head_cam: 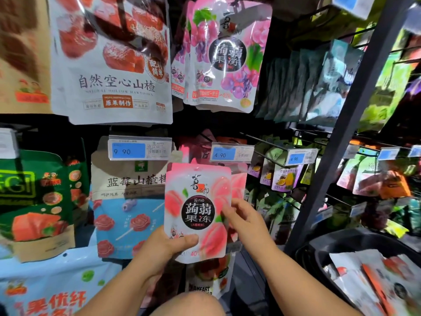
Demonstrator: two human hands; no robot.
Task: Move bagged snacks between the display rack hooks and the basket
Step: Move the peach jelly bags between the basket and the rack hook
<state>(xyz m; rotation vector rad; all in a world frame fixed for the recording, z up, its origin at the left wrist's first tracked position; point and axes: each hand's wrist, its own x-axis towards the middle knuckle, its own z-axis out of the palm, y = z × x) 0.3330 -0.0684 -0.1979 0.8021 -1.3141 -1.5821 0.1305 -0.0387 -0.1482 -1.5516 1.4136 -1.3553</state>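
Straight ahead of me, the pink bag (198, 208) stands tall, its top just below the price tag (232, 153) on the rack. My left hand (166, 249) pinches its bottom edge, thumb in front. My right hand (246, 220) touches its right edge with bent fingers; I cannot tell if it grips. The basket (319, 245) sits low on the near right, closer to my right hand.

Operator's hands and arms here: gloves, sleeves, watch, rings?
Nothing worn that shows: left hand and right hand are ungloved, no rings visible; both forearms bare to the frame's edge, no sleeve, watch or band.
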